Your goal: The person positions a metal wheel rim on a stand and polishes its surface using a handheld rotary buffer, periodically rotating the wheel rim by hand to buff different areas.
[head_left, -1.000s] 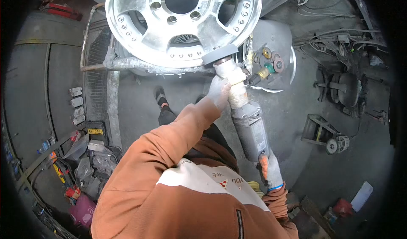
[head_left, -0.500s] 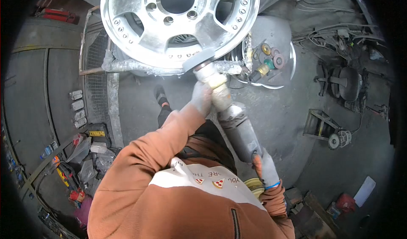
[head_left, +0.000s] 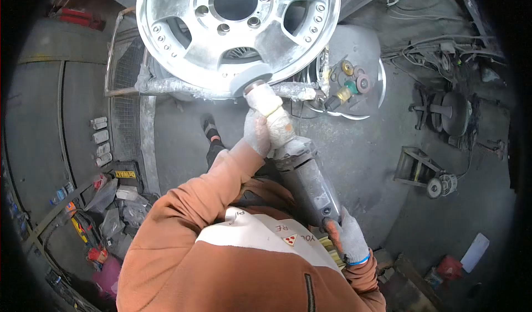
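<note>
A polisher (head_left: 310, 176) with a grey body and a wrapped, whitish neck slants across the front of me. My left hand (head_left: 256, 132), in a light grey glove, is closed around its neck. At the rear end, my right hand (head_left: 352, 237) grips the body, its glove grey with orange on it. The round grey disc (head_left: 252, 76) at the tool's head is against or just over the lower rim of a shiny alloy wheel (head_left: 199, 71). Whether it actually touches I cannot tell.
Under the wheel is a frame with a wrapped crossbar (head_left: 183, 86). To its right, a smaller power tool (head_left: 342, 95) and several discs (head_left: 362, 83) lie on a grey surface. A bench grinder (head_left: 441, 186), a chair (head_left: 455, 112) and bags (head_left: 113, 223) stand around.
The polisher's head has shifted slightly left along the wheel's lower rim, and the disc's tilt has changed. Both hands have moved with it, the right one a little lower.
</note>
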Available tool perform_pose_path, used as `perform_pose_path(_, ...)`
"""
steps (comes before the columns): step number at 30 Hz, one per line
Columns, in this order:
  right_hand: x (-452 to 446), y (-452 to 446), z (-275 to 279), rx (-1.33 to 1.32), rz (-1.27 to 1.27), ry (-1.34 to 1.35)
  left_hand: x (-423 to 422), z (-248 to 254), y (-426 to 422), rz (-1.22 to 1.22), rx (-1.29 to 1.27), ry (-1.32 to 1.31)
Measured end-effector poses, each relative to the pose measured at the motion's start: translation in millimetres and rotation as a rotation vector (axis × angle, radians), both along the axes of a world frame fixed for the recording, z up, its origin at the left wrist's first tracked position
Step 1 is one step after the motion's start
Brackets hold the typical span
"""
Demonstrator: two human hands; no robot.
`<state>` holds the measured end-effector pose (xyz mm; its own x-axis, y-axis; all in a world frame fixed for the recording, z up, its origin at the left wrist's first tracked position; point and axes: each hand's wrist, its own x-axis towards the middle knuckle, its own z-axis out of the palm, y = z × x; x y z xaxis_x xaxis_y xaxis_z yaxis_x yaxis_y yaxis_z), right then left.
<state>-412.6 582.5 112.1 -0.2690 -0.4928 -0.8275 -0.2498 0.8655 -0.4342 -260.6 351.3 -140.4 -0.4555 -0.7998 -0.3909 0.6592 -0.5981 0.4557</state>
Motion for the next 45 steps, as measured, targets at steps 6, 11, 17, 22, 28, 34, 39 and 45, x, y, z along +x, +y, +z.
perform_pose_path(6, -7.0, 8.3, 14.5, -0.126, 0.053, 0.081, -22.2, 47.8, -18.9, -0.128, 0.116, 0.183)
perform_pose_path(11, -1.3, 5.5, 36.0, -0.147, -0.21, -0.008, -58.4, 72.0, -33.7, -0.197, 0.213, 0.279)
perform_pose_path(17, 10.4, -0.8, 36.6, -0.252, -0.147, -0.057, -13.5, 48.2, -18.2, -0.199, 0.263, 0.335)
perform_pose_path(22, 5.3, -4.0, 36.8, -0.124, 0.142, 0.002, 11.8, 49.4, -12.7, -0.104, 0.305, 0.262)
perform_pose_path(28, 3.1, -3.2, 53.2, -0.172, -0.012, 0.052, -29.1, 68.8, -29.2, -0.178, 0.279, 0.306)
perform_pose_path(34, 13.5, -7.7, 59.8, -0.199, -0.153, -0.033, -42.7, 66.8, -35.2, -0.247, 0.303, 0.353)
perform_pose_path(39, 50.8, 5.8, 50.2, -0.182, -0.148, 0.014, -4.0, 68.5, -34.4, -0.26, 0.324, 0.324)
perform_pose_path(45, 134.1, -14.4, 50.4, -0.113, -0.218, -0.088, 62.3, 49.4, -41.5, -0.326, 0.349, 0.29)
